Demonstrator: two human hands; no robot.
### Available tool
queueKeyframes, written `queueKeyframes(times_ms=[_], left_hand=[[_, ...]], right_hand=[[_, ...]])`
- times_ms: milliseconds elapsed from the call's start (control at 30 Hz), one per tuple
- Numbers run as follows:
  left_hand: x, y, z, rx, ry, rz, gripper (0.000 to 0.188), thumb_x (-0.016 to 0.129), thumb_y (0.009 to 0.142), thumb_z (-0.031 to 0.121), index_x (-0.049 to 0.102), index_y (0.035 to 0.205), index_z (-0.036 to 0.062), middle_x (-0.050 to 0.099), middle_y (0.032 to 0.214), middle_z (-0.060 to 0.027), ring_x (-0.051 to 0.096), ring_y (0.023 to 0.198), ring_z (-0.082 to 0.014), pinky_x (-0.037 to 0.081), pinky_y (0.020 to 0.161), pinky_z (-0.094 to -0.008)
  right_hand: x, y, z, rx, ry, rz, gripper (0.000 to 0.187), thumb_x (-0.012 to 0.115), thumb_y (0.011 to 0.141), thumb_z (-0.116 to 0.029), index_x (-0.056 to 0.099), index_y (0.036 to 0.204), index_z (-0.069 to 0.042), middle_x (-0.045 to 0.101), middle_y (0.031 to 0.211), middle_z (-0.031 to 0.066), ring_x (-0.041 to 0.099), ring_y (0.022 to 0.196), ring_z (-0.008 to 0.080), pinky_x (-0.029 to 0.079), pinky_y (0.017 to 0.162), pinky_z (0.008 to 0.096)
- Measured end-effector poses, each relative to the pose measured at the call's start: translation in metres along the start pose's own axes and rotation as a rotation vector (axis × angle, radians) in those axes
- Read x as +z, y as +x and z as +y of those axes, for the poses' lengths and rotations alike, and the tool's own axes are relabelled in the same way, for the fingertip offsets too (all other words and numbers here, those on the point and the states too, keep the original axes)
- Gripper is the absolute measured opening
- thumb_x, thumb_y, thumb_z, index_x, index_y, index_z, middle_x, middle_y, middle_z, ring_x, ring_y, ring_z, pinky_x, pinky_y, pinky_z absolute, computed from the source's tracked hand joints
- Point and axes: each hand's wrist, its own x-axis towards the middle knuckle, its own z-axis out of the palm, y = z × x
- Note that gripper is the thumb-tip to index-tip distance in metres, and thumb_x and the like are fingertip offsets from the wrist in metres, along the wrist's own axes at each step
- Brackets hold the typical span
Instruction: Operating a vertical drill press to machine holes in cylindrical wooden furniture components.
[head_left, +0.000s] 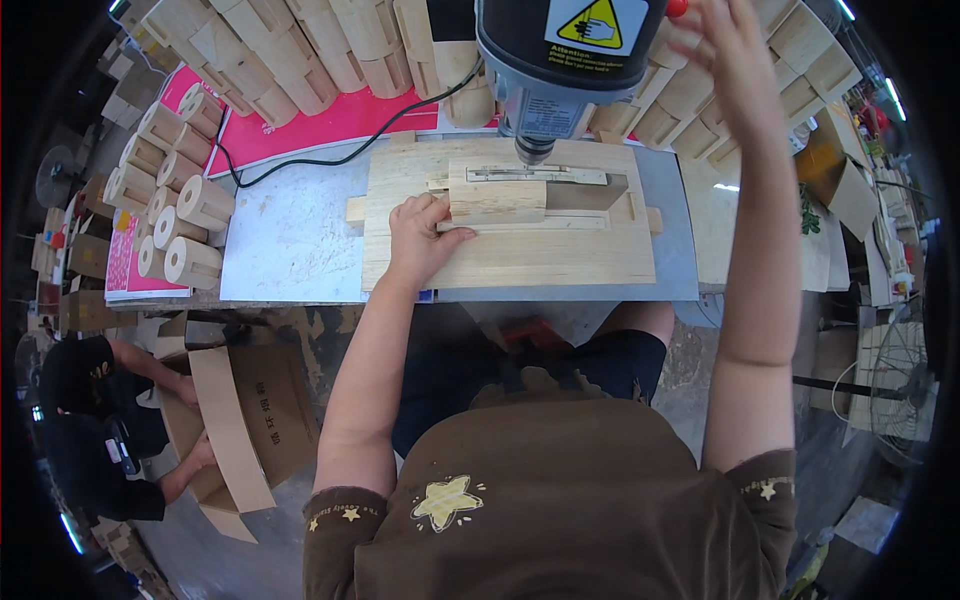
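Observation:
A pale wooden block (497, 203) lies in a wooden jig board (510, 262) on the bench. My left hand (425, 232) closes on the block's left end, thumb toward me and fingers over its side. Right above the block's far edge is the chuck (534, 150) of a drill press (560, 60); whether the bit touches the wood I cannot tell. My right hand (728, 55) is raised at the upper right beside the press, near a red knob (677, 8). Its fingers look stretched apart and somewhat blurred, and nothing shows in them.
Short wooden cylinders (205, 204) stand in a group at the left. Taller wooden pieces (290, 60) line the back on a pink sheet (275, 135). A black cable (340, 160) crosses the bench. At the lower left, another person's hands reach into a cardboard box (235, 430).

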Motion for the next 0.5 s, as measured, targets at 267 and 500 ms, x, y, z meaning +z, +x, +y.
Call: queueKeyframes(times_ms=[267, 500], left_hand=[[0.003, -0.001, -0.002, -0.079, -0.014, -0.088, 0.042, 0.078, 0.058, 0.027, 0.065, 0.097, 0.0154, 0.052, 0.071, 0.0004, 0.051, 0.076, -0.0204, 0.035, 0.075, -0.0359], [0.003, -0.005, -0.007, -0.060, -0.017, -0.076, 0.043, 0.079, 0.058, 0.026, 0.065, 0.097, 0.0157, 0.049, 0.069, -0.0006, 0.050, 0.074, -0.0210, 0.034, 0.073, -0.0355]], right_hand=[[0.035, 0.008, -0.056, -0.068, -1.017, -0.051, 0.041, 0.045, 0.089, -0.034, 0.061, 0.085, 0.004, 0.057, 0.071, 0.0247, 0.059, 0.071, 0.0373, 0.046, 0.068, 0.0388], [0.028, -0.093, -0.046, -0.269, -0.852, -0.116, 0.014, 0.059, 0.083, -0.017, 0.064, 0.091, -0.005, 0.055, 0.069, 0.0079, 0.052, 0.051, 0.0252, 0.042, 0.047, 0.0334]])
